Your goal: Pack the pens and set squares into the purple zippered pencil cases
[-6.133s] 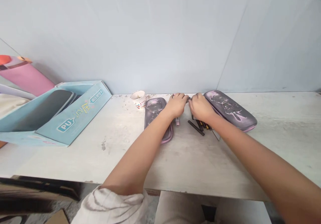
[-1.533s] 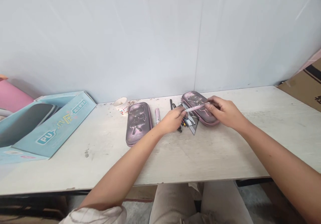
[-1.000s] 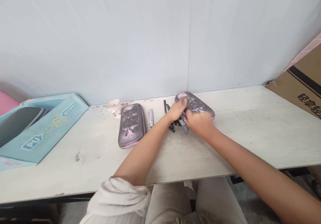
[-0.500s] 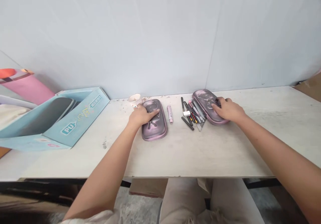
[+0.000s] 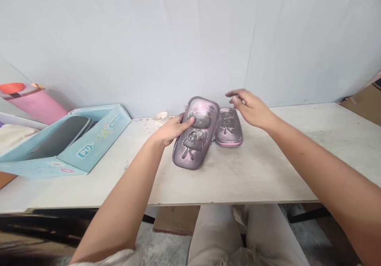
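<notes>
My left hand (image 5: 175,130) grips a dark pinkish-purple hard-shell pencil case (image 5: 197,135) along its left side, thumb on top. The case is raised and tilted, showing an embossed cartoon figure on its face. A matching pencil case (image 5: 229,130) lies on the table just to its right, partly overlapped by the held one. Above and right of that second case, my right hand (image 5: 251,108) hovers with fingers apart and nothing in them. The pens, white eraser and pink stick seen earlier are out of sight, and the cases cover their place.
A light blue open box (image 5: 98,139) with a dark grey case (image 5: 61,137) inside stands on the white table (image 5: 262,174) at left. Behind it is a pink object (image 5: 41,103). A small white cup (image 5: 160,116) sits by the wall. Brown cardboard (image 5: 364,101) is at far right.
My left hand has lifted its pencil case and brought it right. The other case has moved left over where the pens lay, and my right hand has let go of it and risen.
</notes>
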Action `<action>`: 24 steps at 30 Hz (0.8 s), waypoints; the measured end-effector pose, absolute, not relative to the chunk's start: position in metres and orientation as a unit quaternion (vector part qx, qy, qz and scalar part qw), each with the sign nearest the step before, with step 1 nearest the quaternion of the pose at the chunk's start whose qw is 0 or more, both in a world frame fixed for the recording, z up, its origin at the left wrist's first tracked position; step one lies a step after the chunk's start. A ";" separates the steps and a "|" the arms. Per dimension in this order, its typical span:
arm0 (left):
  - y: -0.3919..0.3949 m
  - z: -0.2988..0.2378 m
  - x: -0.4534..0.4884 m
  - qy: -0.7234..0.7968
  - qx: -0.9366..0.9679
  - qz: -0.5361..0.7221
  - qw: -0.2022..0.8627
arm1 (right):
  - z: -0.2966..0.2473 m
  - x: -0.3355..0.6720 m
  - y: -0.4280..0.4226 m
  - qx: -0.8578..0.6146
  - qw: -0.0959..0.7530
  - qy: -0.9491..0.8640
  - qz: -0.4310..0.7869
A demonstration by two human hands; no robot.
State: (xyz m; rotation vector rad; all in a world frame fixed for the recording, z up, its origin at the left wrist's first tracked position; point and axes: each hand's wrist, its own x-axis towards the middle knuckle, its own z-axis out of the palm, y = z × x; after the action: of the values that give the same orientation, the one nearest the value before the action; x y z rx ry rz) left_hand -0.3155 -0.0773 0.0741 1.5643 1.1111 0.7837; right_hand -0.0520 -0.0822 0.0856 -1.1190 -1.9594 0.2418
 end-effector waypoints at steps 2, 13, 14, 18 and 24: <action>-0.082 0.093 -0.295 0.412 0.726 0.212 0.508 | 0.113 -0.044 -0.095 -0.395 0.391 -0.816 0.159; -0.085 0.136 -0.153 0.289 0.886 -0.123 0.341 | 0.138 0.037 -0.131 -0.420 -0.029 -0.890 0.176; -0.087 0.138 -0.144 0.284 0.892 -0.132 0.326 | 0.135 0.043 -0.133 -0.427 -0.036 -0.891 0.151; -0.091 0.144 -0.123 0.317 0.905 -0.118 0.260 | 0.137 0.073 -0.140 -0.415 -0.014 -0.909 -0.047; -0.098 0.118 -0.112 0.366 0.736 0.266 0.504 | 0.143 0.126 -0.143 -0.465 0.114 -0.783 -0.398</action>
State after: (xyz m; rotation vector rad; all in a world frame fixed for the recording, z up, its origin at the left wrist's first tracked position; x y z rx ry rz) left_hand -0.1120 -0.0977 0.1182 1.7755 0.8825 0.6428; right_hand 0.1261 -0.1429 0.1432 -1.3619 -2.2953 -1.1658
